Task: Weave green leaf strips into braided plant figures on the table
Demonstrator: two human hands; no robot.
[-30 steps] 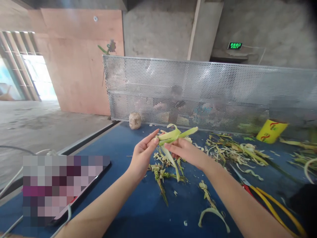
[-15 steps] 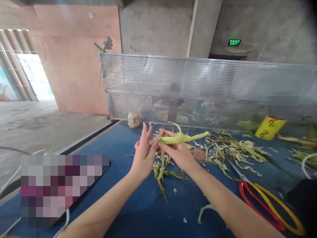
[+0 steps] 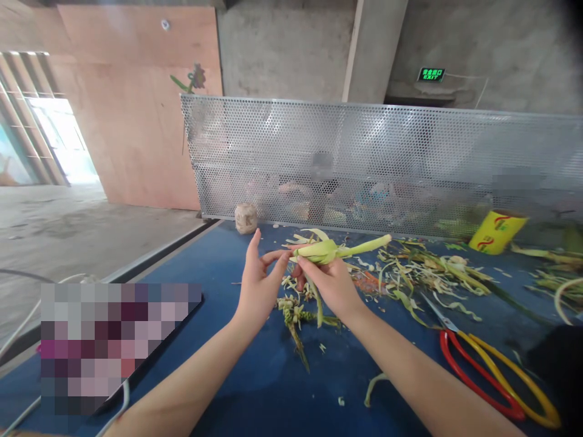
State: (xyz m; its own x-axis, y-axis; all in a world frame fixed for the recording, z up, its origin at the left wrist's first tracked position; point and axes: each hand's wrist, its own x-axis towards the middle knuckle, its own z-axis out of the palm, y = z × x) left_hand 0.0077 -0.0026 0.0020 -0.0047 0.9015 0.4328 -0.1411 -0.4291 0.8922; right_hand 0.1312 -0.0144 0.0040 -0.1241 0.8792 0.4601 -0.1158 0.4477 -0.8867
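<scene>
A pale green folded leaf bundle with a stem-like end pointing right is held above the blue table. My right hand is closed around it, thumb on the near side. My left hand is at the bundle's left end, its thumb and index finger pinched together and another finger raised; what lies in the pinch is too small to make out. One loose strip hangs below my right hand. Beneath, a small woven green plant piece lies on the table.
Scissors with red and yellow handles lie at right, near scattered leaf scraps. A yellow container and a ball of twine stand by the perforated metal screen. A blurred-out flat object is at left.
The bundle has shifted slightly right and its hanging strip has swung right. My left hand's fingers have changed from two raised to one raised, with the thumb and index finger pinching.
</scene>
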